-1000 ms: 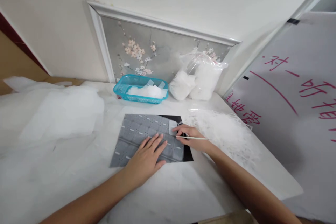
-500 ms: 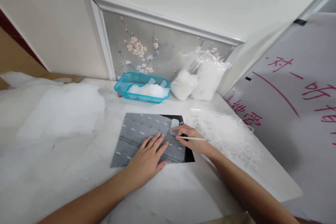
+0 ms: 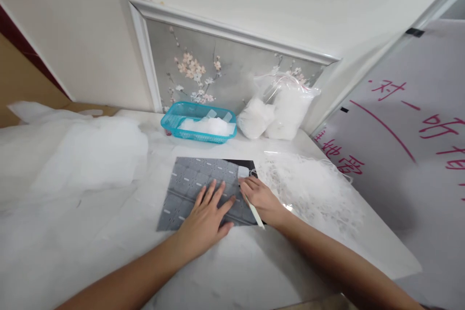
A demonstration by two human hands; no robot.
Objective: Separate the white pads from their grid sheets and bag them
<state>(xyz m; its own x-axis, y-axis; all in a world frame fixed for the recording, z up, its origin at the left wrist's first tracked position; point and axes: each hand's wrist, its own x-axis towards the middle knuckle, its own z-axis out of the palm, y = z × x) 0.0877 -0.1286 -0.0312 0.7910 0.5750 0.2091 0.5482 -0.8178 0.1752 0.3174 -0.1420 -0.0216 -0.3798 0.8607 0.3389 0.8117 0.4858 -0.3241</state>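
My left hand (image 3: pixel 207 215) lies flat with spread fingers on a grey sheet (image 3: pixel 185 193) patterned with rounded squares and short pale slots. A black strip (image 3: pixel 238 161) shows along the sheet's top right edge. Closed over the right part of the sheet, my right hand (image 3: pixel 262 198) grips a slim pale-green tool (image 3: pixel 257 215), whose free end slants down toward me. The tip of this tool is hidden behind the fingers, so its kind is unclear. Just above these fingers, a small white rounded piece (image 3: pixel 243 171) rests on the sheet, partly covered by them.
A blue plastic basket (image 3: pixel 172 131) with white pieces stands at the back. Beside it are clear bags (image 3: pixel 290 111) of white material. Thin white offcuts (image 3: pixel 312 189) spread to the right. White sheets (image 3: pixel 90 155) pile up at left; a whiteboard (image 3: pixel 407 193) stands at right.
The pale-green tool has swung from nearly level to slanting toward me. My right fingers have closed in and cover more of the white piece. My left hand stays on the sheet.
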